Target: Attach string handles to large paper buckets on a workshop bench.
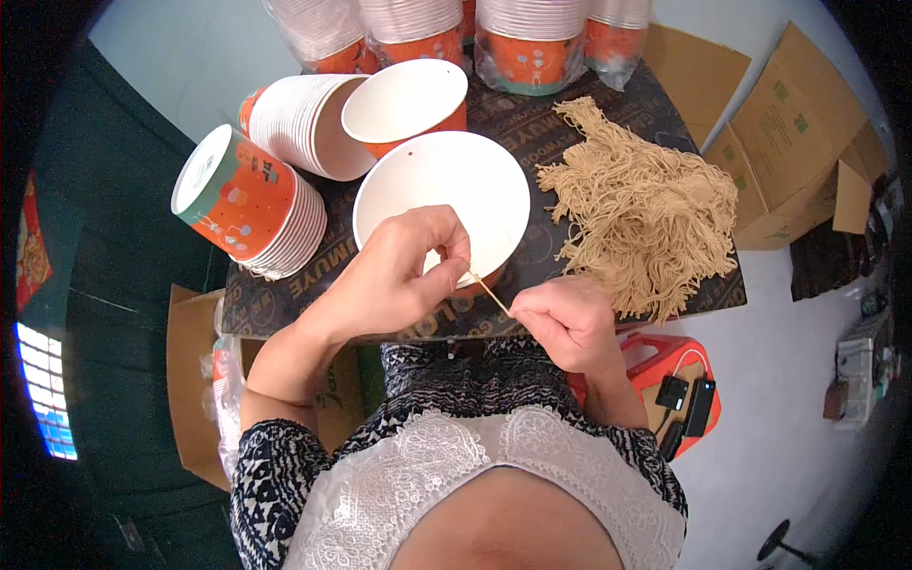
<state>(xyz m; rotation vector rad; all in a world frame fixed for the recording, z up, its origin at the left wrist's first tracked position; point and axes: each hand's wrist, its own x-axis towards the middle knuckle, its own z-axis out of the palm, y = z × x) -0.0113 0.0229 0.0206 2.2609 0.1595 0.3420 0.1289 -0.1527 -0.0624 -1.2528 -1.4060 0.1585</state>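
Observation:
A white-lined paper bucket (475, 190) stands mouth up at the table's near edge, right before me. Over its near rim, my left hand (413, 266) pinches one end of a tan cord (489, 293) at the bucket's edge. The cord runs taut down to my right hand (568, 323), closed in a fist around its other end. Whether the cord passes through the bucket's wall is hidden by my left fingers. A second bucket (408, 100) with an orange outside stands just behind, with a small hole near its rim. To the right lies a heap of tan cords (655, 209).
Nested stacks of orange buckets lie on their sides at the left (249, 195) and behind it (304, 123). Plastic-wrapped bucket stacks (532, 43) line the back of the dark table (513, 114). Cardboard boxes (788, 142) sit at the right; a red stool (698, 356) holds small black devices.

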